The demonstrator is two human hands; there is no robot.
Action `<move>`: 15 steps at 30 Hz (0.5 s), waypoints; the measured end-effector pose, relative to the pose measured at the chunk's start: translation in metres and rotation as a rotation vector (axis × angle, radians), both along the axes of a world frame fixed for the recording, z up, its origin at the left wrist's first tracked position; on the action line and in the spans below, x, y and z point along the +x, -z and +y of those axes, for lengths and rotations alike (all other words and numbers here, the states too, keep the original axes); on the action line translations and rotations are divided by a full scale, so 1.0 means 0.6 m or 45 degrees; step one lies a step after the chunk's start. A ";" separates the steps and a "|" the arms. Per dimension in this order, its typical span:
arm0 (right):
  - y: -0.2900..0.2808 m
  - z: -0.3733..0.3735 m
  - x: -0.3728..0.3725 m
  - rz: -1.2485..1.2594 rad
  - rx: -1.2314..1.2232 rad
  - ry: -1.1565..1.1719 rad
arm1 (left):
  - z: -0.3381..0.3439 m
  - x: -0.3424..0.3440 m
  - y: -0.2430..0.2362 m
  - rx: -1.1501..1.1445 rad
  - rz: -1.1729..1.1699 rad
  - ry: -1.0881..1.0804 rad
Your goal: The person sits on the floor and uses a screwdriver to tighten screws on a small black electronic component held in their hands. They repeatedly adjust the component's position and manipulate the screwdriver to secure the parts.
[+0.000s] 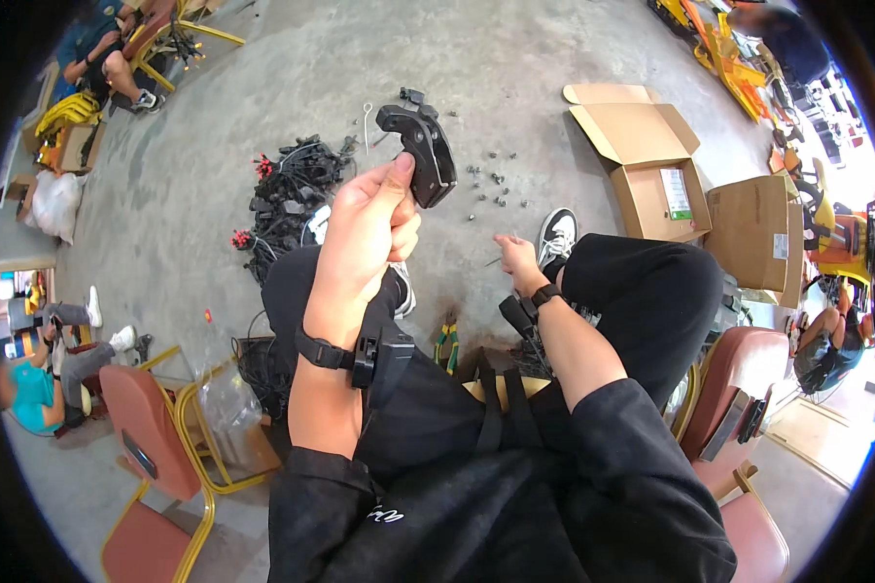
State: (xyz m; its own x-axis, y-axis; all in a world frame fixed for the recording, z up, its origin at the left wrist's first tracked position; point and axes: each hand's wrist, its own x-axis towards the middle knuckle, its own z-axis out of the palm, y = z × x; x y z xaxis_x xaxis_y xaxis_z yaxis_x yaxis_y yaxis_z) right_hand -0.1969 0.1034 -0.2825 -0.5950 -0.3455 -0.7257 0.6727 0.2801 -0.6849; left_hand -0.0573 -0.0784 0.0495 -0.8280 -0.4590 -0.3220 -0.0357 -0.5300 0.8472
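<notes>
Raised in front of me, my left hand is closed on a curved black plastic part, thumb pressed against its near side and a small block on its top end. My right hand is lower, above my right shoe, with its fingers curled together. A thin dark sliver shows beside those fingers; what they hold, if anything, I cannot make out. Beyond that hand, several small dark pieces lie scattered on the floor. A thin metal rod with a looped end lies left of the black part.
A heap of black cabled parts with red bits lies at left. Pliers rest between my legs. An open cardboard box and a larger carton stand at right. Chairs flank me; other people sit farther off.
</notes>
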 end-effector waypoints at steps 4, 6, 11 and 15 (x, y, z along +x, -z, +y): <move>-0.146 -0.067 -0.042 0.294 -0.013 -0.490 | 0.009 -0.010 0.007 0.130 0.090 0.126; -0.252 -0.094 -0.055 0.658 -0.093 -0.606 | 0.016 -0.018 0.008 0.196 0.131 0.168; -0.503 -0.088 -0.049 1.069 -0.143 -0.936 | 0.031 -0.030 0.010 0.386 0.324 0.186; -0.557 -0.042 -0.025 1.278 -0.384 -0.855 | 0.041 -0.041 0.015 0.461 0.453 0.244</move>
